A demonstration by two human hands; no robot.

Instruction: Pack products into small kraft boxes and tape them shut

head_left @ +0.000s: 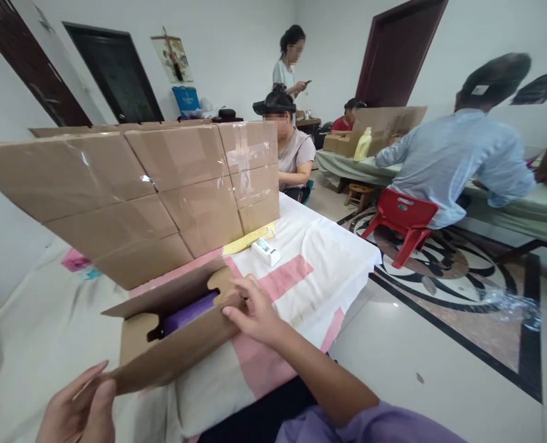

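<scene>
An open cardboard box (176,357) lies on the cloth in front of me, its long flaps raised and its notched end flaps bent. Inside it shows a purple item (190,315), partly hidden by the box walls, and I cannot make out its kind. My left hand (82,406) pinches the near flap at its left corner between thumb and fingers. At the right end, my right hand (252,311) grips the same flap, thumb on the outer side and fingers by the end flap. Beyond the box lie a small white box (266,251) and a yellow strip (250,239).
A wall of taped cardboard boxes (185,191) stands across the table behind the open box. A pink packet (74,260) lies at left. One person (296,154) sits behind the wall; another (467,160) sits on a red chair (405,212) at right.
</scene>
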